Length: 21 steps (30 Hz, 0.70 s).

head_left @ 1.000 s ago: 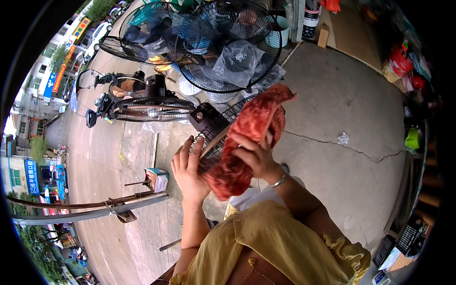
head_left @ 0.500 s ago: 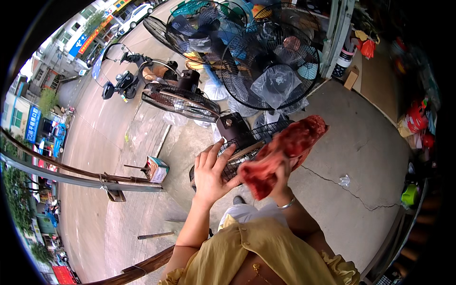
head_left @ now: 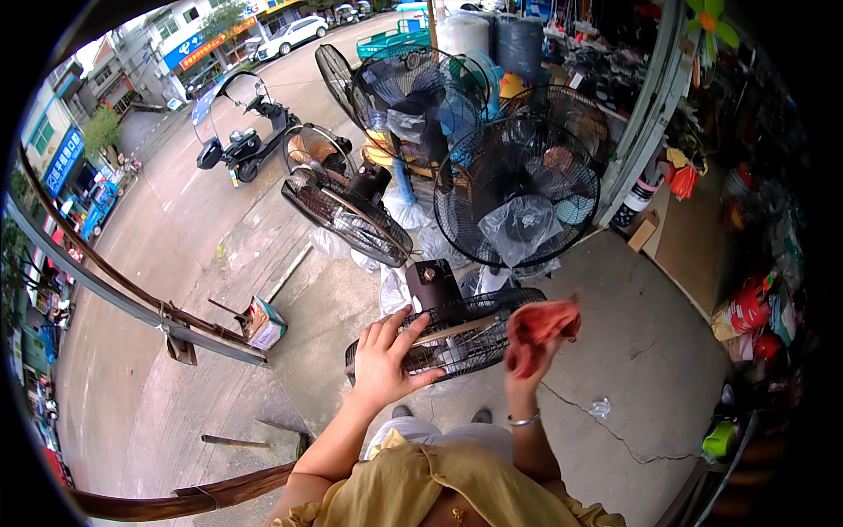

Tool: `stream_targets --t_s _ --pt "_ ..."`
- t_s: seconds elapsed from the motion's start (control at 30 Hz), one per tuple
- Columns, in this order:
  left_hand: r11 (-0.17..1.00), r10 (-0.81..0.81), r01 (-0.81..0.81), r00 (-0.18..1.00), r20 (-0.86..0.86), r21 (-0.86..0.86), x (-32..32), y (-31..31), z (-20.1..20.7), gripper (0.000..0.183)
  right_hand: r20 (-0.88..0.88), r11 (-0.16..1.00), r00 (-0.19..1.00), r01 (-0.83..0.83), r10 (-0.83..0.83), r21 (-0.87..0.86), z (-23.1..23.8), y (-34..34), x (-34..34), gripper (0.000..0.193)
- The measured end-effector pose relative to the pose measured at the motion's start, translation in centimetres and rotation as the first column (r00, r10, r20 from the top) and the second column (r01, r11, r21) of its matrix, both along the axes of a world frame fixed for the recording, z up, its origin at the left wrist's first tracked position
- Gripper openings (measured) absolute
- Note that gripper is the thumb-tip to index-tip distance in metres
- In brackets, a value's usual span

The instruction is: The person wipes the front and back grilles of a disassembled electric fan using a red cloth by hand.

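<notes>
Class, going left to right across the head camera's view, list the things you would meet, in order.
Tall blue signboard → parked scooter → left hand → red cloth → crumpled clear plastic → bright green object.
</notes>
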<state>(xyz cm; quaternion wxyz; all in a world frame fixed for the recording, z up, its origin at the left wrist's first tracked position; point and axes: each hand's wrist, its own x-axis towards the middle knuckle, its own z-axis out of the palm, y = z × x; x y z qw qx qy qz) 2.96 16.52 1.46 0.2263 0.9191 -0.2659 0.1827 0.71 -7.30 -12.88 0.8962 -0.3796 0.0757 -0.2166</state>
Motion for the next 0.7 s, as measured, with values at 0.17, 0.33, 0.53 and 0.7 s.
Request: stream_targets --t_s 0.17,0.33,0.53,0.7 --pt "0.999 0.039 -0.038 0.998 -0.039 0.039 0.2 1.9 -0.8 0.079 0.383 -0.127 0.919 0.392 0.089 -0.911 8.4 6.8 -1.8 0.041" --pt "1.0 0.006 -0.005 1.0 0.019 -0.025 -0.3 0.8 0.0 0.079 0.367 0.24 0.918 0.394 -0.15 -0.887 0.9 0.0 0.3 0.028" --pt "0.998 0.017 -0.015 1.0 0.025 -0.063 -0.4 1.0 -0.2 0.078 -0.336 0.972 0.916 0.173 -0.218 -0.157 2.5 -1.1 0.8 0.033" --pt "0.999 0.013 -0.011 0.999 0.043 -0.045 0.0 1.2 -0.6 0.078 0.249 0.627 0.942 0.335 -0.223 -0.704 5.3 5.1 -0.1 0.047"
